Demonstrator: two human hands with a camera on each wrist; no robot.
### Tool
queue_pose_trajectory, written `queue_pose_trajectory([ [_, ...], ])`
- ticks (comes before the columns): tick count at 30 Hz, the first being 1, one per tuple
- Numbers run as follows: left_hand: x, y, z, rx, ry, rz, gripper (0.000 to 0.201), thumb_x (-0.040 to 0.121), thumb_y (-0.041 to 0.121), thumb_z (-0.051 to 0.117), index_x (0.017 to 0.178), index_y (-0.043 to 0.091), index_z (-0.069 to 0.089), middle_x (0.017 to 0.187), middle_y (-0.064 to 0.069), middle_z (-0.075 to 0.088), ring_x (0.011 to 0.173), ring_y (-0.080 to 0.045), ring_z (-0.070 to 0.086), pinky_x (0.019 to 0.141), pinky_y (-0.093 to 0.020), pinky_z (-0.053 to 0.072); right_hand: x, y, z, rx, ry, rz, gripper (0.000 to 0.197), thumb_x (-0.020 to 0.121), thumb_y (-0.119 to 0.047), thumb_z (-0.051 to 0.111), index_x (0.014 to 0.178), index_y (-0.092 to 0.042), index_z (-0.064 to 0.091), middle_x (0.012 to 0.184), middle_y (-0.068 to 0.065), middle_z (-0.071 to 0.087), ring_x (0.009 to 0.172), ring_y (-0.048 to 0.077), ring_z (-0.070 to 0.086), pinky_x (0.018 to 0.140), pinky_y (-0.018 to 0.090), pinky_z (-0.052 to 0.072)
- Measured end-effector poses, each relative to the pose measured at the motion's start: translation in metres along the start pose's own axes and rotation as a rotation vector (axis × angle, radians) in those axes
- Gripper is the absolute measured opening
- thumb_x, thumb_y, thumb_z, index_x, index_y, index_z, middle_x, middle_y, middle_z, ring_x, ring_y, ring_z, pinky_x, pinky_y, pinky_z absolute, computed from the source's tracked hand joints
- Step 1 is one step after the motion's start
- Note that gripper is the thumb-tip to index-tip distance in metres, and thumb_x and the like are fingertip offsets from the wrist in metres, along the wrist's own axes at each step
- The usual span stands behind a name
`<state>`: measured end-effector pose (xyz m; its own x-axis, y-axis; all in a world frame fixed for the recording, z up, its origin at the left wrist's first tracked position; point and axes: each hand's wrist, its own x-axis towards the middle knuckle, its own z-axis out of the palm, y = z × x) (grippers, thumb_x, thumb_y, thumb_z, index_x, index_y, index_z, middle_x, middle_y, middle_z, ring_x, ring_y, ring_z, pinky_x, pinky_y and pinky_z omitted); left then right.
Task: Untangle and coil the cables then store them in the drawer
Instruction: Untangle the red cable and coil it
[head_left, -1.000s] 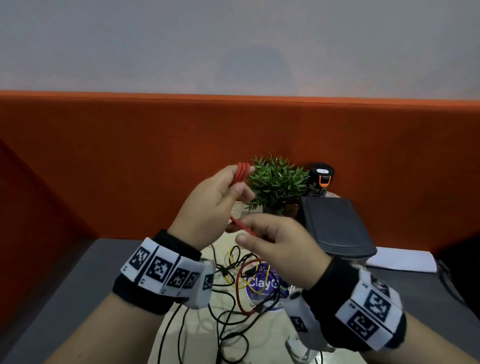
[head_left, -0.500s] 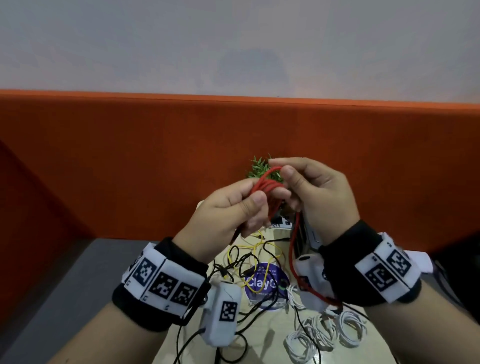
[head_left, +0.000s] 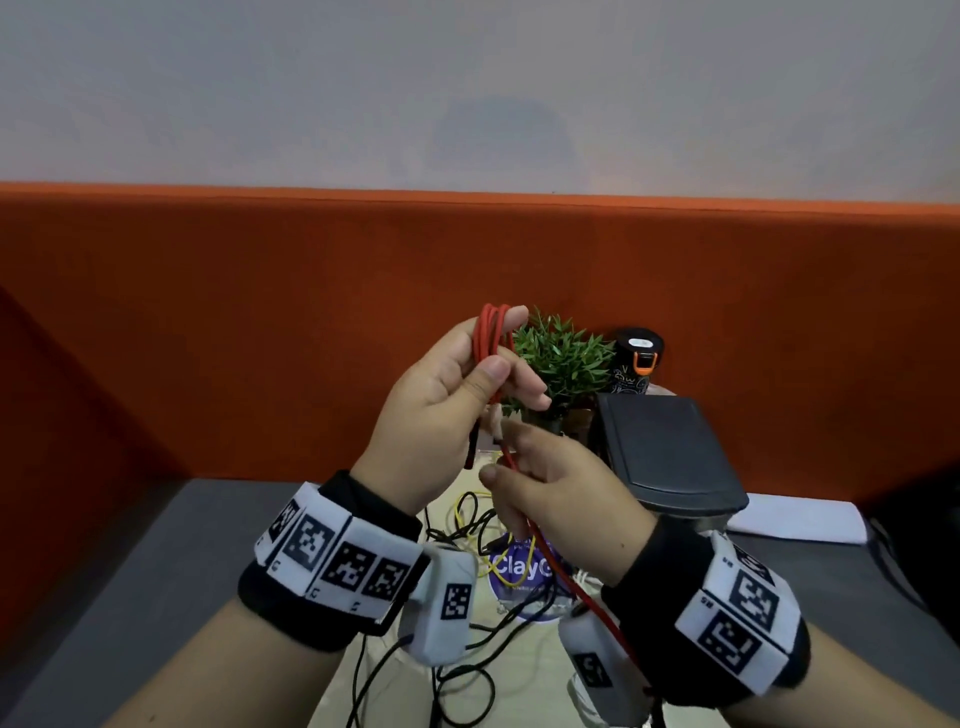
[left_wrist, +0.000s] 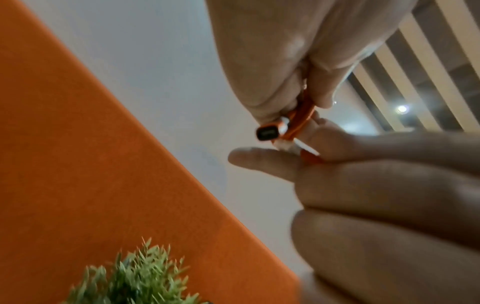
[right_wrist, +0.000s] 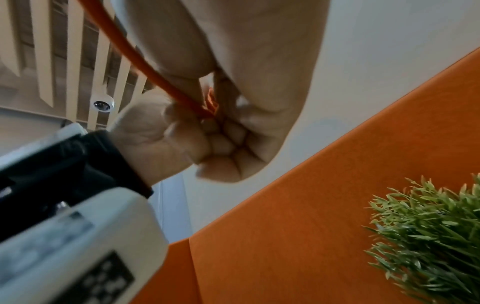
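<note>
My left hand (head_left: 498, 358) is raised in front of the orange partition and grips a bundle of red cable (head_left: 491, 338) loops between thumb and fingers. Just below it, my right hand (head_left: 506, 457) pinches the loose strand of the same cable, which runs down past my right wrist to the table. The left wrist view shows the cable's plug (left_wrist: 267, 132) sticking out under the left hand. In the right wrist view the red cable (right_wrist: 155, 76) passes into my curled right fingers. A tangle of black and yellow cables (head_left: 467, 525) lies on the table beneath both hands.
A small green plant (head_left: 561, 358), a black bottle (head_left: 636, 358) and a dark grey box (head_left: 670, 452) stand behind the hands. A white sheet (head_left: 800, 525) lies at the right. A round "Clay" sticker (head_left: 519, 566) lies under the tangle. The orange partition (head_left: 208, 312) closes the back.
Half a second ago my right hand was up at the top of the loops beside the left hand; now it has dropped below, still holding the red strand. The left hand kept the bundle.
</note>
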<state>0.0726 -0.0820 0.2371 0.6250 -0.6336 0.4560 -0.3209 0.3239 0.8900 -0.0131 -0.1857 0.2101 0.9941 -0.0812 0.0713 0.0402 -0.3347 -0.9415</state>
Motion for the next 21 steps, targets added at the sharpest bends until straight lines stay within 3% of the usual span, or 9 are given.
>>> queue_pose_trajectory([
  [2, 0.000, -0.002, -0.002, 0.167, -0.003, 0.029, 0.034, 0.095, 0.017, 0.042, 0.128, 0.023, 0.050, 0.086, 0.001, 0.068, 0.090, -0.017, 0.067, 0.090, -0.043, 0.049, -0.004, -0.004, -0.002, -0.119, -0.063, -0.009, 0.037, 0.096, -0.015, 0.050, 0.132, -0.023, 0.048, 0.048, -0.003, 0.056, 0.048, 0.007, 0.048, 0.058, 0.025, 0.042],
  [5, -0.001, -0.008, -0.006, 0.497, -0.049, 0.047, 0.037, 0.095, 0.023, 0.041, 0.131, 0.024, 0.048, 0.089, 0.009, 0.067, 0.095, -0.003, 0.062, 0.089, -0.017, 0.044, -0.010, -0.009, -0.008, -0.219, -0.060, -0.045, 0.034, 0.096, -0.016, 0.050, 0.128, -0.028, 0.051, 0.051, -0.003, 0.056, 0.044, 0.005, 0.048, 0.052, 0.021, 0.042],
  [6, -0.001, -0.009, -0.008, 0.592, -0.073, 0.048, 0.037, 0.095, 0.026, 0.040, 0.132, 0.027, 0.047, 0.091, 0.011, 0.066, 0.094, -0.002, 0.061, 0.086, -0.016, 0.044, -0.011, -0.011, -0.011, -0.233, -0.049, -0.055, 0.031, 0.095, -0.016, 0.050, 0.125, -0.027, 0.053, 0.051, -0.004, 0.054, 0.043, 0.006, 0.048, 0.051, 0.023, 0.043],
  [9, -0.002, -0.012, -0.012, 0.748, -0.192, 0.078, 0.037, 0.096, 0.037, 0.036, 0.126, 0.023, 0.053, 0.107, 0.012, 0.065, 0.100, -0.005, 0.059, 0.086, -0.023, 0.045, -0.013, -0.011, -0.020, -0.357, 0.016, -0.105, 0.011, 0.094, -0.021, 0.054, 0.103, -0.023, 0.060, 0.053, -0.011, 0.052, 0.050, 0.004, 0.051, 0.057, 0.027, 0.046],
  [11, -0.003, -0.015, -0.016, 0.829, -0.307, 0.098, 0.046, 0.094, 0.049, 0.029, 0.105, 0.015, 0.058, 0.095, 0.005, 0.064, 0.087, -0.012, 0.058, 0.075, -0.032, 0.045, -0.013, -0.012, -0.032, -0.468, 0.078, -0.145, 0.006, 0.093, -0.023, 0.056, 0.090, -0.028, 0.058, 0.061, -0.019, 0.054, 0.062, -0.005, 0.053, 0.059, 0.014, 0.042],
  [13, -0.005, -0.018, -0.021, 0.923, -0.398, 0.055, 0.053, 0.089, 0.060, 0.026, 0.093, 0.017, 0.056, 0.080, 0.004, 0.057, 0.074, -0.012, 0.053, 0.065, -0.035, 0.042, -0.014, -0.014, -0.047, -0.512, 0.150, -0.175, 0.014, 0.093, -0.022, 0.056, 0.084, -0.032, 0.055, 0.064, -0.013, 0.055, 0.064, 0.000, 0.051, 0.057, 0.016, 0.038],
  [15, -0.008, -0.021, -0.025, 0.933, -0.431, -0.017, 0.051, 0.086, 0.062, 0.029, 0.095, 0.020, 0.058, 0.082, 0.005, 0.060, 0.077, -0.010, 0.054, 0.069, -0.035, 0.043, -0.014, -0.017, -0.061, -0.476, 0.193, -0.184, 0.016, 0.094, -0.018, 0.054, 0.085, -0.031, 0.057, 0.071, -0.008, 0.059, 0.064, 0.007, 0.050, 0.058, 0.022, 0.038],
  [18, -0.013, -0.021, -0.022, 0.782, -0.424, -0.062, 0.037, 0.086, 0.056, 0.036, 0.087, 0.028, 0.059, 0.082, 0.003, 0.064, 0.077, -0.005, 0.055, 0.070, -0.029, 0.044, -0.013, -0.020, -0.074, -0.312, 0.145, -0.165, 0.015, 0.092, -0.015, 0.058, 0.083, -0.026, 0.061, 0.073, -0.011, 0.064, 0.065, 0.002, 0.055, 0.059, 0.012, 0.041],
  [21, -0.015, -0.019, -0.017, 0.573, -0.362, -0.108, 0.034, 0.084, 0.054, 0.039, 0.081, 0.029, 0.062, 0.082, -0.003, 0.065, 0.071, -0.008, 0.056, 0.065, -0.030, 0.047, -0.015, -0.023, -0.081, -0.057, 0.048, -0.190, 0.004, 0.083, -0.017, 0.064, 0.086, -0.014, 0.064, 0.071, -0.006, 0.062, 0.064, 0.007, 0.055, 0.062, 0.013, 0.042],
])
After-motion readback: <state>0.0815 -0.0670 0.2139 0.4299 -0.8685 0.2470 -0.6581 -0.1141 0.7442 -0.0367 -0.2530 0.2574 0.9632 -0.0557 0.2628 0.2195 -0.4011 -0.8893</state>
